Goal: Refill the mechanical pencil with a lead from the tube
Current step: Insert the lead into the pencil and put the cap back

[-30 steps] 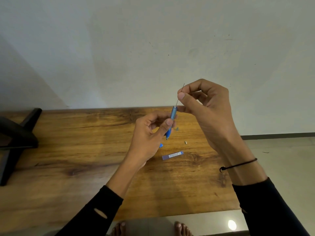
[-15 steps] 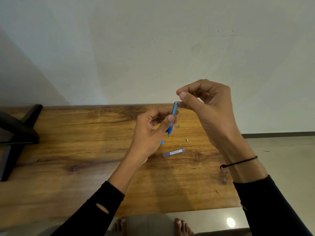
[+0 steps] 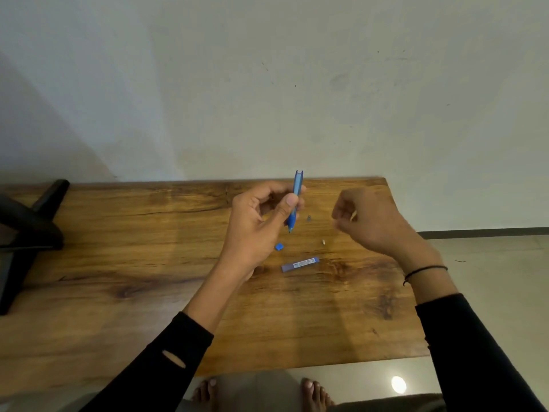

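My left hand (image 3: 255, 230) grips a blue mechanical pencil (image 3: 296, 200) near-upright, tip down, its open back end pointing up above the wooden table (image 3: 133, 263). No lead shows above the pencil. My right hand (image 3: 371, 221) hovers to the pencil's right, blurred, fingers curled in with nothing visible in them. The blue lead tube (image 3: 300, 264) lies flat on the table below the hands. A small blue cap (image 3: 278, 247), a tiny pale eraser (image 3: 323, 242) and a small metal piece (image 3: 309, 217) lie loose near it.
A black stand (image 3: 29, 230) sits on the table's far left. A plain wall runs along the table's back edge. The table's right edge is close to my right forearm, with tiled floor beyond. Bare feet (image 3: 208, 392) show below the near edge.
The lead that stuck out of the pencil's top has gone down out of sight. My right hand has left the pencil's top and moved right and down. My left hand still holds the pencil.
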Tool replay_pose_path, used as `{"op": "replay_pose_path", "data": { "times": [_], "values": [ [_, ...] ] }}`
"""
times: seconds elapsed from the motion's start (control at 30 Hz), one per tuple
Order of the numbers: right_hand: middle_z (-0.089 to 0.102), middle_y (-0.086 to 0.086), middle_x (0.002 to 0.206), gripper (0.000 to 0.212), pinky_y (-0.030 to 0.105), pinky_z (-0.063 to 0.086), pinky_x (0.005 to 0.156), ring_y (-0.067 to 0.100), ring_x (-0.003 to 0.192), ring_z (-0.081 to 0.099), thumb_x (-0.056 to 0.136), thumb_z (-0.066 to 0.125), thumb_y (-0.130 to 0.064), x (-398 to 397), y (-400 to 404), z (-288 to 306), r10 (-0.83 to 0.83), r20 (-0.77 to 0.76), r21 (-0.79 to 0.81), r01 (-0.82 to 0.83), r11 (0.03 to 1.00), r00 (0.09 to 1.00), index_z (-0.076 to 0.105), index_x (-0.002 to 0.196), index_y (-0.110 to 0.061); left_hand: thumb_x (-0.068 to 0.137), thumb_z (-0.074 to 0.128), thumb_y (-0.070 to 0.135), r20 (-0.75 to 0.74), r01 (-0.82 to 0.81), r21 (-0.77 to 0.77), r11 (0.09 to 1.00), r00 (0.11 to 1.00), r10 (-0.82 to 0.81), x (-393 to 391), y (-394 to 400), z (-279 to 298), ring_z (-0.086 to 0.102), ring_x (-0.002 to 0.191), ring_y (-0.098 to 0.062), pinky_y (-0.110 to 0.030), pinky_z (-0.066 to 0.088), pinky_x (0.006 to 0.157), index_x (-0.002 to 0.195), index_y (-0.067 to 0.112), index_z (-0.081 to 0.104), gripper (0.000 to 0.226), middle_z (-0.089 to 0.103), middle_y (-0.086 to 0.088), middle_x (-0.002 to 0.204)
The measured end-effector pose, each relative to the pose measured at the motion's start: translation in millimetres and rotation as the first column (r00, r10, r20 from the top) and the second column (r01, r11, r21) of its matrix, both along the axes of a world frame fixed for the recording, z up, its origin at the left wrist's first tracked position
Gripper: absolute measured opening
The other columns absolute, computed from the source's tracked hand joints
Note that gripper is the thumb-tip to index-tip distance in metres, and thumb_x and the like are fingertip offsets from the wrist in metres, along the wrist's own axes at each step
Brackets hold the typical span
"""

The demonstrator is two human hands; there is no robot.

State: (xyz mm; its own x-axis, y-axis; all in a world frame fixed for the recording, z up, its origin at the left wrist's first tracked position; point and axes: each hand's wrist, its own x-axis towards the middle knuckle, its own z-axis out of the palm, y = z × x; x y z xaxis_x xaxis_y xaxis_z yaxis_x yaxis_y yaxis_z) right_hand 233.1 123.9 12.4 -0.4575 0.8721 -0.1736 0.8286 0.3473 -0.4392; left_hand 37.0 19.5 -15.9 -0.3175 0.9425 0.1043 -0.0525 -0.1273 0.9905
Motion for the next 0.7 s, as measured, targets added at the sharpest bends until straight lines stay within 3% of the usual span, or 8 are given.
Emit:
{"op": "replay_pose_path", "data": {
  "times": [0.07, 0.17, 0.23, 0.43, 0.6, 0.7],
  "values": [
    [0.071, -0.003, 0.093, 0.019, 0.036, 0.054, 0.071, 0.025, 0.091, 0.069, 0.092, 0.076, -0.016, -1.1, -2.6, -13.9, 0.061, 0.136, -0.04, -0.056, 0.998, 0.989, 0.064, 0.085, -0.029, 0.101, 0.074, 0.023, 0.008, 0.002, -0.003, 1.0, 1.0, -0.002, 0.2, 0.0, 0.6, 0.08, 0.101, -0.02, -0.051, 0.068, 0.09, 0.112, 0.027, 0.08, 0.014, 0.083, 0.0, 0.098],
    [0.069, 0.0, 0.096, 0.02, 0.05, 0.059, 0.083, 0.03, 0.094, 0.068, 0.09, 0.081, -0.016, -4.8, -2.7, -24.9, 0.076, 0.104, -0.064, -0.07, 0.995, 0.992, 0.064, 0.091, -0.028, 0.102, 0.073, 0.021, 0.003, 0.009, 0.005, 1.0, 1.0, -0.009, 1.3, 0.2, 0.6, 0.08, 0.101, -0.024, -0.051, 0.068, 0.09, 0.112, 0.027, 0.081, 0.014, 0.082, -0.002, 0.098],
    [0.067, -0.003, 0.093, 0.026, 0.052, 0.06, 0.083, 0.029, 0.092, 0.069, 0.089, 0.08, -0.014, -7.0, -3.4, -30.1, 0.11, 0.109, -0.053, -0.105, 0.993, 0.988, 0.061, 0.091, -0.031, 0.102, 0.073, 0.019, 0.0, 0.009, 0.013, 1.0, 1.0, -0.009, 1.6, 0.0, 0.7, 0.08, 0.101, -0.029, -0.053, 0.068, 0.09, 0.111, 0.028, 0.081, 0.015, 0.082, -0.003, 0.098],
    [0.061, -0.017, 0.086, 0.041, 0.045, 0.06, 0.076, 0.02, 0.083, 0.067, 0.089, 0.073, -0.006, -11.9, -7.4, -43.9, 0.198, 0.154, 0.024, -0.204, 0.979, 0.968, 0.049, 0.08, -0.038, 0.103, 0.073, 0.019, 0.021, 0.005, -0.002, 1.0, 1.0, -0.005, 0.8, 0.1, 1.3, 0.08, 0.101, -0.024, -0.049, 0.069, 0.089, 0.112, 0.027, 0.081, 0.015, 0.082, -0.002, 0.098],
    [0.062, -0.009, 0.083, 0.037, 0.038, 0.049, 0.063, 0.018, 0.074, 0.062, 0.091, 0.066, -0.004, -14.3, -8.8, -46.3, 0.239, 0.182, 0.064, -0.254, 0.965, 0.954, 0.047, 0.075, -0.031, 0.103, 0.073, 0.018, 0.03, 0.002, -0.005, 1.0, 1.0, -0.002, 0.1, 0.3, 1.8, 0.08, 0.1, -0.023, -0.052, 0.068, 0.089, 0.112, 0.023, 0.081, 0.013, 0.082, -0.002, 0.098],
    [0.065, -0.003, 0.083, 0.033, 0.043, 0.056, 0.067, 0.025, 0.077, 0.065, 0.09, 0.066, -0.002, -17.1, -8.7, -38.1, 0.231, 0.176, 0.042, -0.242, 0.969, 0.957, 0.052, 0.074, -0.027, 0.103, 0.072, 0.017, 0.025, 0.001, -0.013, 1.0, 1.0, -0.001, -0.6, -0.1, 2.9, 0.08, 0.1, -0.022, -0.05, 0.068, 0.089, 0.112, 0.024, 0.08, 0.014, 0.082, -0.002, 0.098]
  ]
}}
